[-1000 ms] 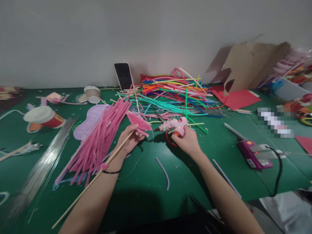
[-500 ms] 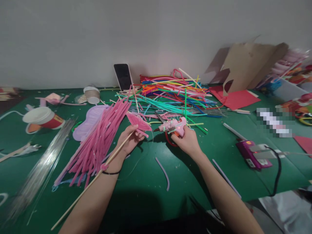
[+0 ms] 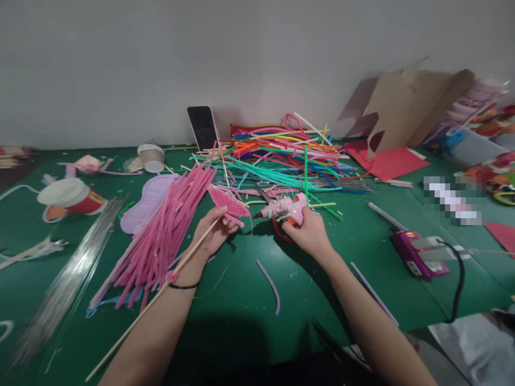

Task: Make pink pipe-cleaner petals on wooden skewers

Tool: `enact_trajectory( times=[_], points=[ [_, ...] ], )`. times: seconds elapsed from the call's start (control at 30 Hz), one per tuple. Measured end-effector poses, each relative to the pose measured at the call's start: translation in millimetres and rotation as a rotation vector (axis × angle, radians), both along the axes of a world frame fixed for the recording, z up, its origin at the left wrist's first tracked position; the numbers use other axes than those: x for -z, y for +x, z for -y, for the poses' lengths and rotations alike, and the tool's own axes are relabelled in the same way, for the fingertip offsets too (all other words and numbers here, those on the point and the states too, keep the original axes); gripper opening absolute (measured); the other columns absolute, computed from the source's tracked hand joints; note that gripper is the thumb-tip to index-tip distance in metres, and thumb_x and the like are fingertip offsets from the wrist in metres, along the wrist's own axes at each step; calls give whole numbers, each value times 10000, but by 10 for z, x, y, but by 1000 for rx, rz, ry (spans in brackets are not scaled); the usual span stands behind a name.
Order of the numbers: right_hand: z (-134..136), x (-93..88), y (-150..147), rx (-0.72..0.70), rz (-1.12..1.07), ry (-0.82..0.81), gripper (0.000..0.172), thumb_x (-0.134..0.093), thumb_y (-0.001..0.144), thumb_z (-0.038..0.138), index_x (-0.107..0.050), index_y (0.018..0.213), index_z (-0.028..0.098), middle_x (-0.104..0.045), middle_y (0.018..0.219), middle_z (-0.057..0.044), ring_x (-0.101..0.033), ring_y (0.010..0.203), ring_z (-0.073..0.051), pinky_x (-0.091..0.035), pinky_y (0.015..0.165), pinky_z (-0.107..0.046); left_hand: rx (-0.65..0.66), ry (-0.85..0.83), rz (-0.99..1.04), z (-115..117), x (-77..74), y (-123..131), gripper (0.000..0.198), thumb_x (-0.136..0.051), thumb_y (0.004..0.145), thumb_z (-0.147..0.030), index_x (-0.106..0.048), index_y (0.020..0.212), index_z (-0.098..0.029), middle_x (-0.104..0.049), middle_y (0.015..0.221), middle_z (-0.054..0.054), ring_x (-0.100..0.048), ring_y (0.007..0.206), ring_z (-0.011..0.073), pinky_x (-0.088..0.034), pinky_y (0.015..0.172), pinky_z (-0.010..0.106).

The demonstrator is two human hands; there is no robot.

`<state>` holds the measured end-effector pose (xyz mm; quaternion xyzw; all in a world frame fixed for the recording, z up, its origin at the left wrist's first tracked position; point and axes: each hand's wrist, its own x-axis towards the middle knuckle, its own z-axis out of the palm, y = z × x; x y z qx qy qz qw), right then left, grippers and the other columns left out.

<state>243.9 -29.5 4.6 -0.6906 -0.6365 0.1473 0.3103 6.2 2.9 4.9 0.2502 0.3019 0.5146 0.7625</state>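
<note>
My left hand (image 3: 215, 230) pinches a thin wooden stick (image 3: 161, 292) that runs down along the forearm. At its upper end is a pink petal-shaped piece (image 3: 229, 202) made of pipe cleaner, just above my fingers. My right hand (image 3: 309, 229) is wrapped round the handle of a pink glue gun (image 3: 295, 209). The gun's dark nozzle points left, close to the pink piece but a little apart from it. A fine thread, perhaps glue, hangs below the piece. Scissors with red handles (image 3: 278, 230) lie partly hidden beneath the glue gun.
Pink pipe cleaners (image 3: 161, 241) lie left of my hands, beside thin wires (image 3: 76, 273) and a paper cup (image 3: 72, 195). Behind are a multicoloured pipe-cleaner pile (image 3: 281, 155) and a leaning phone (image 3: 203, 127). A purple power block (image 3: 416, 254) with cables sits right.
Almost nothing differs. Both hands keep their hold, and the glue gun's nozzle stays near the pink piece; the view has shifted very slightly.
</note>
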Motion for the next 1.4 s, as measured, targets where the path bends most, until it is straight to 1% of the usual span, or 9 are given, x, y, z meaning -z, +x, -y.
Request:
enact_trajectory(
  times=[0.13,0.3,0.53,0.63,0.7,0.77,0.93,1.2,1.4],
  points=[
    [-31,-43,81,57,42,61,283,-597,672,450,-430,647,222,-531,579,1,-457,494,-144,-321,502,-258,-5,-7,27,-8,5,-4,269,-718,679,-195,-558,472,-134,-481,442,-30,-473,453,84,-379,444,220],
    [-144,-116,517,347,171,103,316,-575,710,473,-546,791,168,-606,730,-82,-544,640,-215,-390,590,-302,-1,-22,1,-9,22,-7,238,-758,662,-203,-583,517,-131,-540,458,-19,-543,480,104,-421,449,211],
    [46,-110,1122,537,450,-288,483,-540,808,429,-625,1022,5,-611,978,-280,-574,958,-381,-434,772,-441,145,132,-130,99,-99,-48,262,-780,672,-291,-668,840,-124,-719,726,84,-679,632,209,-526,523,269],
    [210,-178,1022,613,519,-231,566,-566,804,475,-604,1121,8,-541,1134,-337,-498,1070,-469,-420,780,-529,225,203,-182,148,-158,-79,286,-789,661,-292,-668,851,-116,-712,723,90,-686,630,222,-543,546,285],
    [273,-252,832,524,456,-95,528,-565,823,446,-595,1164,45,-545,1171,-315,-493,1108,-444,-418,814,-537,216,220,-216,158,-175,-87,269,-792,656,-268,-671,840,-113,-709,722,83,-683,624,211,-556,578,293],
    [285,-314,569,257,210,14,442,-541,855,401,-603,1177,106,-611,1162,-229,-549,1105,-348,-440,867,-463,191,210,-246,153,-175,-86,247,-792,654,-242,-676,829,-111,-706,714,73,-670,602,188,-561,583,285],
    [164,-318,-134,-323,-446,-154,294,-564,856,341,-661,1092,195,-721,1008,-78,-681,859,-191,-516,782,-322,116,147,-268,119,-152,-85,195,-781,659,-183,-683,813,-116,-717,744,58,-657,599,153,-555,553,239],
    [9,-152,-431,-386,-877,-331,266,-659,786,312,-667,1005,162,-730,817,-49,-674,702,-144,-521,648,-262,99,134,-270,118,-135,-102,296,-782,653,-175,-672,920,-109,-721,783,64,-673,649,166,-560,588,247],
    [71,-46,-381,-531,-912,-447,345,-768,687,399,-702,923,156,-709,750,-31,-631,618,-118,-487,567,-227,54,114,-252,132,-141,-79,298,-790,636,-156,-668,906,-119,-731,775,58,-670,614,159,-554,561,243]
  ],
)
